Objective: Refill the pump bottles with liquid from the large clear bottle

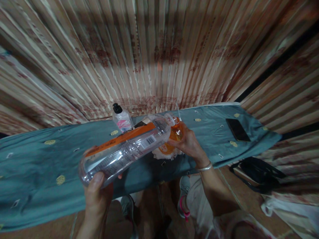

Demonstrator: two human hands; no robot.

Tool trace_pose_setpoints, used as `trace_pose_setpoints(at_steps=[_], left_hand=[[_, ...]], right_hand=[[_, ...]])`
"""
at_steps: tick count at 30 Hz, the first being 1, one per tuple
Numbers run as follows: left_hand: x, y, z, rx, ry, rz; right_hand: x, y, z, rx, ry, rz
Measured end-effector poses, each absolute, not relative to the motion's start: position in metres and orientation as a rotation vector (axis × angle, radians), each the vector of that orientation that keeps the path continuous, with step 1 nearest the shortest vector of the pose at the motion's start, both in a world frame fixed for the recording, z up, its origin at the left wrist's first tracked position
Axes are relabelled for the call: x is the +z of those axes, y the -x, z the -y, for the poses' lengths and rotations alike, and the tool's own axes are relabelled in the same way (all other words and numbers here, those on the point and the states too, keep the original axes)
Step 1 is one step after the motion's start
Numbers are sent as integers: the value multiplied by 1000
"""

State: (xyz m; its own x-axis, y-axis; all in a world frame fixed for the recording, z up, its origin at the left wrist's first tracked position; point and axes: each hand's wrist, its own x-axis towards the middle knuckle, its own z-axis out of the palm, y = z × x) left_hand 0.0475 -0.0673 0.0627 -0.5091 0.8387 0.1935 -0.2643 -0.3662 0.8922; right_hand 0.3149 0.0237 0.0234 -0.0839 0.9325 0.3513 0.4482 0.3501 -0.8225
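Note:
My left hand is wrapped round the base of a large clear plastic bottle with an orange-banded label and a barcode. The bottle lies tilted across the view, its neck up at the right. That neck meets the top of a smaller orange bottle; whether the two mouths touch I cannot tell. Around the orange bottle's upper part my right hand is closed, a bangle on its wrist. Under the orange bottle lies a white, ragged-edged piece, maybe cloth or paper. The large bottle hides part of the orange one.
A clear bottle with a black cap stands at the back of the teal cloth-covered surface. A dark phone lies to the right. Pleated curtains hang behind. A black bag rests on the lower right.

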Motion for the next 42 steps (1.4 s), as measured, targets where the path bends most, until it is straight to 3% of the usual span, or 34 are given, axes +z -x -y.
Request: trace_pose_setpoints(at_steps=[42], left_hand=[[60, -44, 66, 1906, -884, -1100]], right_hand=[[26, -316, -23, 704, 1240, 1686]])
